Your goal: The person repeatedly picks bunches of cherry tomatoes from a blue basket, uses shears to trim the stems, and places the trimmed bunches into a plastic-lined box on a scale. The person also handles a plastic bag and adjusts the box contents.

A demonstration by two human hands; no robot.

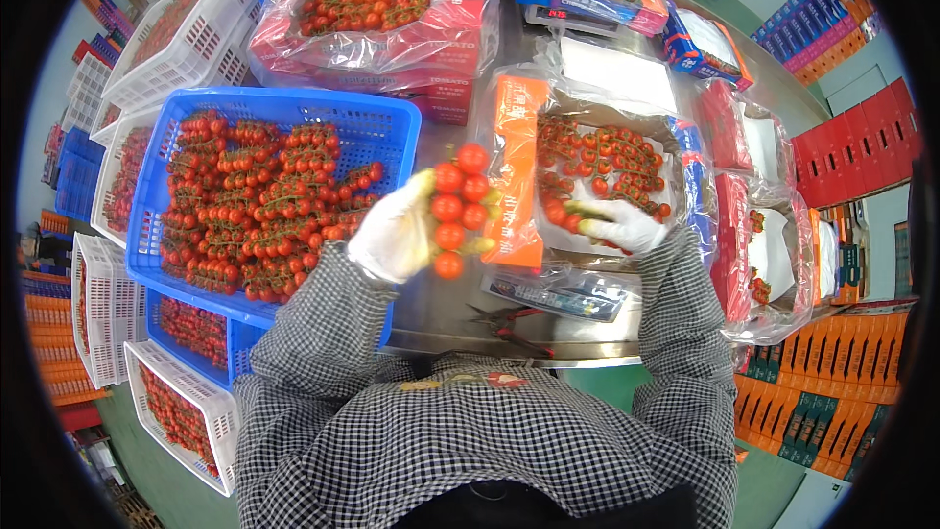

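My left hand (396,231), in a white glove with yellowed fingertips, holds a cluster of red cherry tomatoes (448,207) upright above the steel table, between a blue crate and an open carton. My right hand (624,224), gloved the same way, reaches into the carton (520,169), which has orange and blue sides and a clear plastic liner. Its fingers close around a smaller tomato cluster (559,216); the grip is partly hidden. Other tomatoes on the vine (620,162) lie on white paper inside. More fill much of the blue plastic crate (374,121) to the left.
Red-handled pliers or snips (514,327) lie near the table (433,316) edge, beside a scale panel (558,294). A plastic-wrapped tomato carton (448,59) stands behind. Red cartons (734,250) line the right; white crates (187,51) are stacked left.
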